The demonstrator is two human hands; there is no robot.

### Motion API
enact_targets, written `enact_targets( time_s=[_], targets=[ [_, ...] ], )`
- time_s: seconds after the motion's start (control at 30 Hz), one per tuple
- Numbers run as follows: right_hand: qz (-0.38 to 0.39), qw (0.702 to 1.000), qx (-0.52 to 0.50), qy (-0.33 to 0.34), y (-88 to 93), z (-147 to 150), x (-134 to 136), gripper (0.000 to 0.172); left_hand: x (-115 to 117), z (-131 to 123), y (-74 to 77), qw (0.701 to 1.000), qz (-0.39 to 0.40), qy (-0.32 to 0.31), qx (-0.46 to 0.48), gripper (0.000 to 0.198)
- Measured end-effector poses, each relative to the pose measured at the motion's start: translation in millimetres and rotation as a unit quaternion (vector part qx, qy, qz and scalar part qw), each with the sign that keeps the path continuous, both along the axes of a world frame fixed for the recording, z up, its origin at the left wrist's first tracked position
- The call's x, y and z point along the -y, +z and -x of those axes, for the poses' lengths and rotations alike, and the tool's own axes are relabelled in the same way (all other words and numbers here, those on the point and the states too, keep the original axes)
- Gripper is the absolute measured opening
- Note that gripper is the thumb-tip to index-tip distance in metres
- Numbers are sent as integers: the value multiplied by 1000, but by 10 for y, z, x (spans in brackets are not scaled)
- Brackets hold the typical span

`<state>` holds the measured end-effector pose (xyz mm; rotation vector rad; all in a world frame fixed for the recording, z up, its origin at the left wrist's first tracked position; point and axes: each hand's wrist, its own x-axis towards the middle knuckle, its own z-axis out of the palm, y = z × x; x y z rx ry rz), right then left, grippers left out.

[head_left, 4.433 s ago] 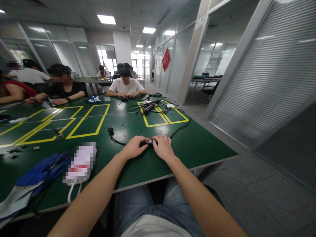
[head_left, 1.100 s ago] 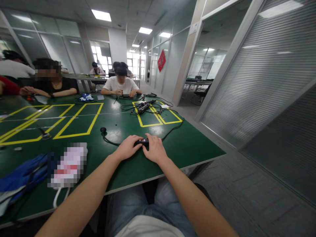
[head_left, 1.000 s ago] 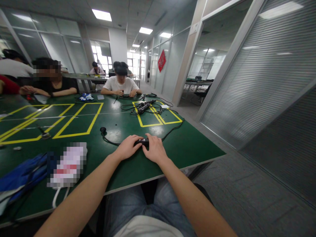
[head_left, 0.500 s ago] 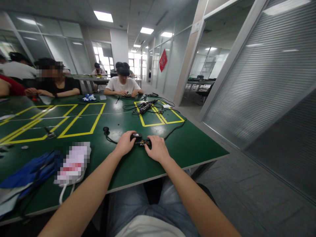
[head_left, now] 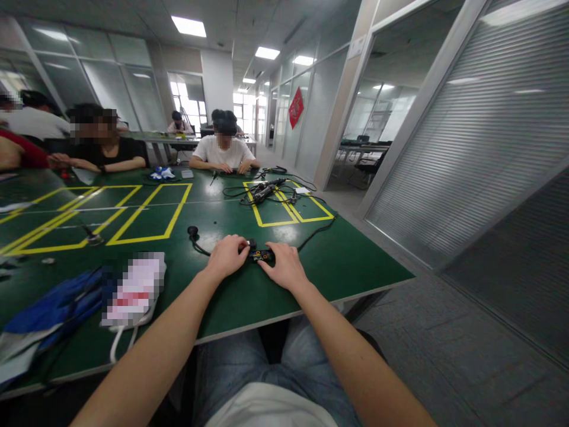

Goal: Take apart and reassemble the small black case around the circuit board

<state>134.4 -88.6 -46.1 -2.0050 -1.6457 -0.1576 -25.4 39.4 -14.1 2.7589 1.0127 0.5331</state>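
Observation:
Low over the green table [head_left: 355,261], my hands meet at a small black electrical housing [head_left: 261,255] that lies opened, with coloured wires and yellow-orange ring-like parts showing inside. My right hand [head_left: 287,264] grips its right end between thumb and fingers. Just behind it, my left hand [head_left: 227,256] is closed on a black cover-like piece [head_left: 252,243] with a pale label, most of it hidden by the fingers. A cable with a black round plug [head_left: 192,231] comes out beside my left hand. Another black cable [head_left: 316,231] leads away past my right hand.
Blue-and-grey gloves [head_left: 53,311] and a blurred pale item with a white strap [head_left: 136,290] lie to the left. Ahead, a tangle of black cables and tools [head_left: 267,193] covers yellow-taped rectangles. A person [head_left: 224,151] sits at the far edge; others sit at left.
My left fingers have closed further over the labelled black piece, hiding most of it. More of the opened housing's inside shows. The view has shifted slightly.

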Motion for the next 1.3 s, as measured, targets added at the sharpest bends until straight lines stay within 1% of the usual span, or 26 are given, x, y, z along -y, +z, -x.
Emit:
enact_targets(
  time_s=[0.1,0.2,0.33,0.4,0.6,0.67,0.8,0.97,1.07,1.17,1.3],
  targets=[
    [-6,1000,-16,15,-21,-32,-20,46,94,0,67,997,-2,-26,-66,26],
    [-2,999,-42,24,-25,-63,-28,50,147,-7,85,996,13,-13,-83,30],
    [-7,997,-77,27,-36,-91,-36,59,173,-11,86,997,27,23,-62,35],
    [-13,996,-85,24,-48,-99,-42,61,173,-7,84,999,26,12,-43,36],
    [-12,995,-91,29,-73,-103,-47,66,129,7,61,998,19,-60,8,34],
    [-12,995,-95,28,-74,-101,-47,67,115,5,50,997,13,-70,14,36],
    [-10,994,-103,30,-75,-100,-56,67,105,2,38,998,4,-58,26,38],
    [-13,994,-99,38,-89,-107,-75,67,119,12,64,997,-20,-40,61,38],
    [-17,993,-106,43,-94,-111,-77,70,120,24,82,996,-31,-36,78,40],
    [-14,992,-118,45,-82,-105,-66,73,99,41,83,996,-30,-40,74,40],
    [-1,991,-133,28,-45,-87,-48,74,54,61,64,997,-9,-55,45,40]
  ],
)
